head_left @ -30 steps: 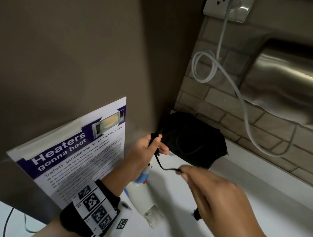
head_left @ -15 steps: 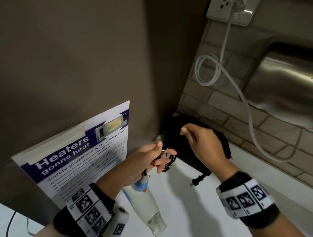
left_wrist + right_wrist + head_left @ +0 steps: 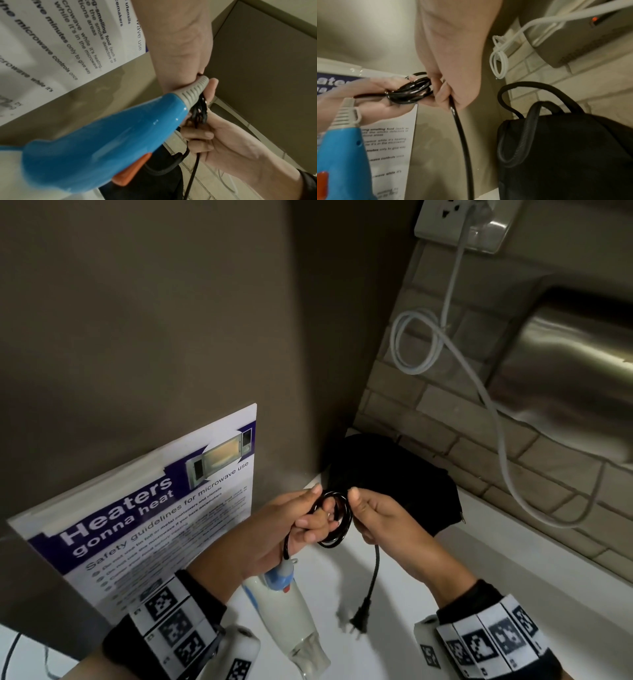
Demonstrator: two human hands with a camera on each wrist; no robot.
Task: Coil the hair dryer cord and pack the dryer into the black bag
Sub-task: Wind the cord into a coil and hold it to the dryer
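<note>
A white and blue hair dryer (image 3: pixel 291 607) hangs nozzle down from its black cord, above the white counter. My left hand (image 3: pixel 301 522) holds several small loops of the cord coil (image 3: pixel 337 518) around its fingers. My right hand (image 3: pixel 373 517) pinches the cord at the coil's right side. The loose end drops from that hand to the plug (image 3: pixel 361 616), which dangles over the counter. The black bag (image 3: pixel 394 484) sits behind both hands in the corner. In the right wrist view the coil (image 3: pixel 412 92) and the bag (image 3: pixel 565 155) with its handles show clearly.
A microwave safety poster (image 3: pixel 147 518) leans on the brown wall at left. A white cable (image 3: pixel 479 392) runs from a wall socket (image 3: pixel 459 224) across the brick wall. A steel hand dryer (image 3: pixel 575 364) is mounted at right. The white counter (image 3: pixel 513 559) extends to the right.
My right hand came back from the bag side to the coil, laying another loop onto my left fingers. The free cord is shorter and the plug now hangs closer to me.
</note>
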